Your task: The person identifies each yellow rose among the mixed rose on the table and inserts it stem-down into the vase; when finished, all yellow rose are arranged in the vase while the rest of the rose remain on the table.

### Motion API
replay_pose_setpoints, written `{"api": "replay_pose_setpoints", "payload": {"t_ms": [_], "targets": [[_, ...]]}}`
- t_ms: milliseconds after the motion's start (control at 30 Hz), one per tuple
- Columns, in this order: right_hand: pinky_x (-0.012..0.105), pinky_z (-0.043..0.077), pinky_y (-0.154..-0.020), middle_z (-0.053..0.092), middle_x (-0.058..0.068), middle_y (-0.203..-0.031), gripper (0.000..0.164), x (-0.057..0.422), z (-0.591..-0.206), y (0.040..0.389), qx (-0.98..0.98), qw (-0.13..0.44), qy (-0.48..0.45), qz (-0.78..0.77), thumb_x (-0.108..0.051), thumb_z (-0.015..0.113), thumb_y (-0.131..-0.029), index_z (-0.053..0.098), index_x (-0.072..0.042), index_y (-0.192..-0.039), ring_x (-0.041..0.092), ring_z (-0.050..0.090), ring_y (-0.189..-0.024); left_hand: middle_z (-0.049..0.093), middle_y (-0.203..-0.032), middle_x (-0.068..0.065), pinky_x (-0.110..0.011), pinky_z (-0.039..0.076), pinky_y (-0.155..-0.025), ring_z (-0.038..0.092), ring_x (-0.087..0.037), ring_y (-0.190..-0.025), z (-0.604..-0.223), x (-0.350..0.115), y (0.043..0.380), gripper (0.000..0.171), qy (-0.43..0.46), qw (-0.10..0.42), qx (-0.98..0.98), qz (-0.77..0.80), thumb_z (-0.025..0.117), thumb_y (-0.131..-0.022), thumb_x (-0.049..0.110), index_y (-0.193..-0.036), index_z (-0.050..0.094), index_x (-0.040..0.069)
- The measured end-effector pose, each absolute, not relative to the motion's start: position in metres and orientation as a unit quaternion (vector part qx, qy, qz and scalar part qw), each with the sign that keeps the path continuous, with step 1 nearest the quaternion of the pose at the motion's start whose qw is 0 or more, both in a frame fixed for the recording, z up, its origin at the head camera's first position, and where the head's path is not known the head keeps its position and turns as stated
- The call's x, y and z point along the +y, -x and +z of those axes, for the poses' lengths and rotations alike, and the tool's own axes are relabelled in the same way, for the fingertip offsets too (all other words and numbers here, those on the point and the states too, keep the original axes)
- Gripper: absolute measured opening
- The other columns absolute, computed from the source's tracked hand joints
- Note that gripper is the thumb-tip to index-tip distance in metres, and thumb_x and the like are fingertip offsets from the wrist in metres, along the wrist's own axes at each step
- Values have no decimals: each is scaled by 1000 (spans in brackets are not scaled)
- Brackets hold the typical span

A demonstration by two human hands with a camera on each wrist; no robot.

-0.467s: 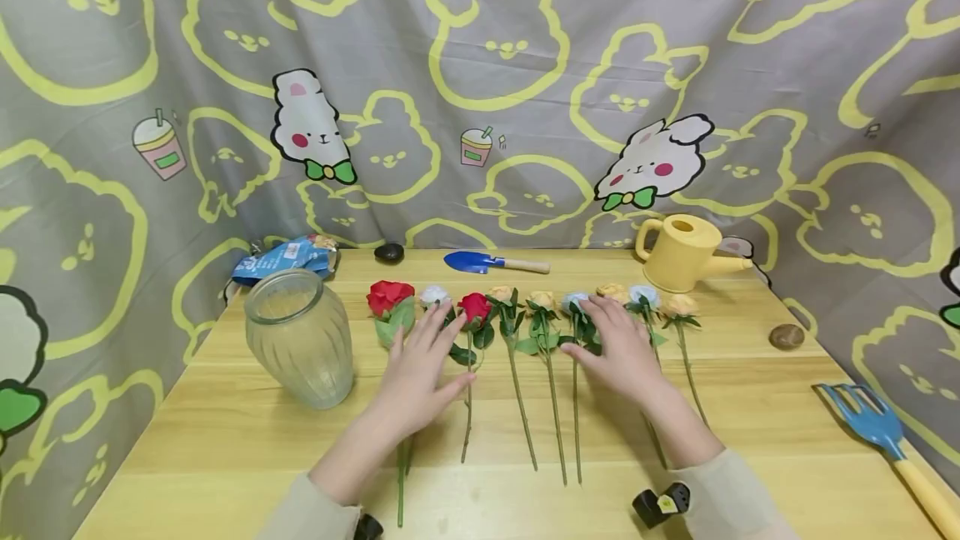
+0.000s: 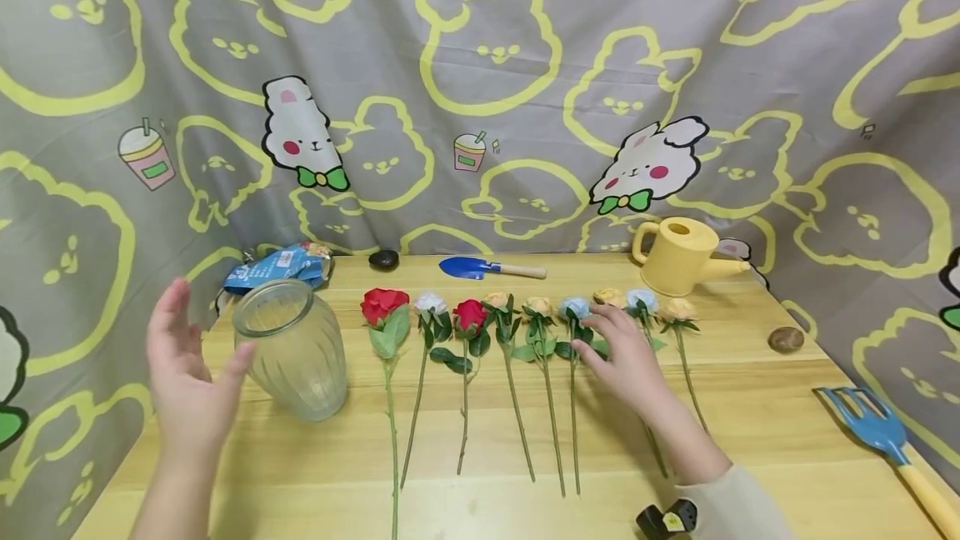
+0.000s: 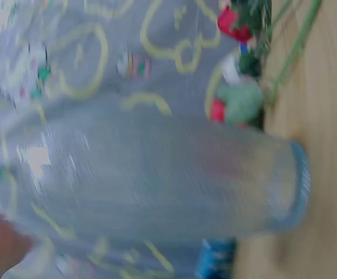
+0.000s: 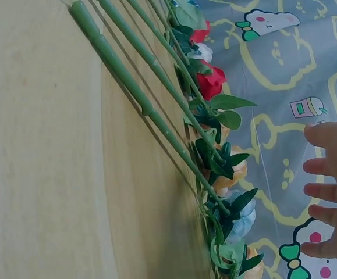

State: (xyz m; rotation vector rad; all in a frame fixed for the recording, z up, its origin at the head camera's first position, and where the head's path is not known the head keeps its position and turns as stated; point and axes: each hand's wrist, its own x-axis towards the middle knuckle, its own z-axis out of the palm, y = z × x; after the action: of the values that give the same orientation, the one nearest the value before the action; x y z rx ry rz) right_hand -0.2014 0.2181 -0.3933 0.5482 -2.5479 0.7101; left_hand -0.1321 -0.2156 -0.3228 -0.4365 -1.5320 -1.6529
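Note:
A ribbed clear glass vase (image 2: 303,361) stands upright on the left of the table. My left hand (image 2: 191,382) is raised beside its left side, thumb and fingers spread and holding nothing; the left wrist view, blurred, has the vase (image 3: 168,180) right before it. Artificial roses lie in a row, among them a large red rose (image 2: 385,307), a white rose (image 2: 430,303), a smaller red rose (image 2: 470,315) and a blue rose (image 2: 573,308). Over the roses at the right, my right hand (image 2: 628,365) hovers with loose fingers; in the right wrist view the fingers (image 4: 325,192) grip nothing.
At the back are a blue snack bag (image 2: 277,267), a dark stone (image 2: 384,260), a blue trowel (image 2: 465,267) and a yellow watering can (image 2: 678,257). A brown stone (image 2: 786,340) and a blue hand fork (image 2: 870,423) lie right. A patterned curtain (image 2: 495,215) encloses the table.
My left hand has moved left, from above the red and white roses to the vase's left side. The right hand stays over the right-hand roses. The view has shifted slightly.

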Motion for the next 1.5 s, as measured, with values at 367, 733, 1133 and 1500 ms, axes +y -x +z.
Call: {"api": "replay_pose_setpoints", "payload": {"t_ms": [367,733,1133,1500], "targets": [[50,35,-94,49,16,-123,34,212,-391,201,-924,213,-202,247,-26,67,-82,60,-1,-104,33,41,-115,19,-145,-7,-19,13,-106,16,-11,-132,-383,-266,147,64,200,115,-585,-777,50,-93,22,-142,14,5],[38,45,-79,56,4,-96,18,180,-393,209,-927,181,-184,272,-19,64,-84,62,-4,-91,22,50,-93,25,-144,-2,-17,16,-105,16,-11,-133,-379,-265,155,62,174,114,-669,-714,54,-90,6,-142,21,11],[26,46,-54,63,0,-71,9,126,-419,205,-936,42,-96,336,-10,62,-83,68,-6,-79,11,54,-59,36,-137,-1,-15,21,-101,28,-7,-126,-380,-267,155,62,202,132,-672,-700,53,-84,-10,-139,24,-1],[25,39,-47,55,-2,-61,16,110,-430,214,-954,40,-66,291,-14,64,-82,62,-9,-67,11,45,-50,36,-137,-2,-16,20,-103,28,-8,-126,-383,-266,157,60,196,127,-667,-708,53,-86,-7,-139,25,-1]]}}
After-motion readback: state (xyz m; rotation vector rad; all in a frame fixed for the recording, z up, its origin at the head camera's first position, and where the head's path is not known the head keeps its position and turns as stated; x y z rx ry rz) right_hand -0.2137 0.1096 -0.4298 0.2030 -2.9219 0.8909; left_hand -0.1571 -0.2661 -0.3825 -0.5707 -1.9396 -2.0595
